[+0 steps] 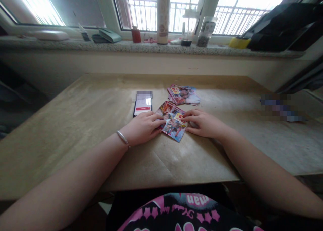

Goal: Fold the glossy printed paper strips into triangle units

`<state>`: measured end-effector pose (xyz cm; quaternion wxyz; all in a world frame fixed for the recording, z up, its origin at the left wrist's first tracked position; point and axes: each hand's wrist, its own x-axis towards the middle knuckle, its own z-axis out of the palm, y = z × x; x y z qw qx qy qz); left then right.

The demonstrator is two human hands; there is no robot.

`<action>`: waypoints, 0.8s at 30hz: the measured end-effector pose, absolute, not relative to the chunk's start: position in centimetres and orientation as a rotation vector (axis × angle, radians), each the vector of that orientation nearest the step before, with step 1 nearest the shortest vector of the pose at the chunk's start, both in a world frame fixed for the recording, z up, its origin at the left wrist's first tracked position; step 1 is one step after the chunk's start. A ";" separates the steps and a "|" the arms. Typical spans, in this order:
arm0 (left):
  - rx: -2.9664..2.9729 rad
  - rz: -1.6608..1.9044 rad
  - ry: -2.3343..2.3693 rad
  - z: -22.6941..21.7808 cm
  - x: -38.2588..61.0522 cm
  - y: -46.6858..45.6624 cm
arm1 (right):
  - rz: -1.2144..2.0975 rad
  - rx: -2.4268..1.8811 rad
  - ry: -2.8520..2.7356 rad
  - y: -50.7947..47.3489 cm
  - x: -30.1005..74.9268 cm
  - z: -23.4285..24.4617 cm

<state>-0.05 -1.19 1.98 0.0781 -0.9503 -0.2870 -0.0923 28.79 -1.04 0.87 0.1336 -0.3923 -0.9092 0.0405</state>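
Note:
A colourful printed leaflet lies on the wooden table in front of me. My left hand rests on its left edge, fingers stretched flat and pressing on the paper. My right hand rests on its right edge, fingers extended and pressing near a yellow patch. A silver bracelet is on my left wrist. Behind the leaflet sits a small stack of similar leaflets. A phone with a lit screen lies just beyond my left hand.
A stone windowsill runs behind the table with a tall bottle, a red cup, jars and a black bag. A blurred object lies at the table's right.

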 end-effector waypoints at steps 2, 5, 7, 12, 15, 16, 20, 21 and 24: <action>-2.861 -0.317 -0.796 1.9 0.1 -1.1 | 0.102 -1.138 -2.650 -1.1 28.8 1.0; -2.855 -0.337 -0.723 1.9 0.2 -1.0 | 0.095 -1.117 -2.651 -1.1 28.7 1.2; -2.850 -0.334 -0.693 1.8 0.2 -0.8 | 0.082 -1.058 -2.662 -1.2 28.6 1.3; -2.899 -0.313 -0.666 1.5 0.1 -0.7 | 0.096 -0.966 -2.673 -1.4 28.4 1.6; -2.915 -0.361 -0.720 1.4 0.1 -0.8 | 0.079 -0.959 -2.690 -1.3 28.4 1.4; -2.923 -0.369 -0.742 1.4 0.1 -0.8 | 0.061 -0.939 -2.700 -1.2 28.5 1.3; -2.949 -0.364 -0.818 1.6 0.1 -0.9 | 0.002 -0.844 -2.696 -1.1 28.5 1.0; -2.956 -0.363 -0.822 1.6 0.1 -0.9 | 0.000 -0.831 -2.689 -1.1 28.4 1.0; -2.987 -0.371 -0.803 1.6 0.1 -1.0 | 0.035 -0.848 -2.664 -1.3 28.2 1.0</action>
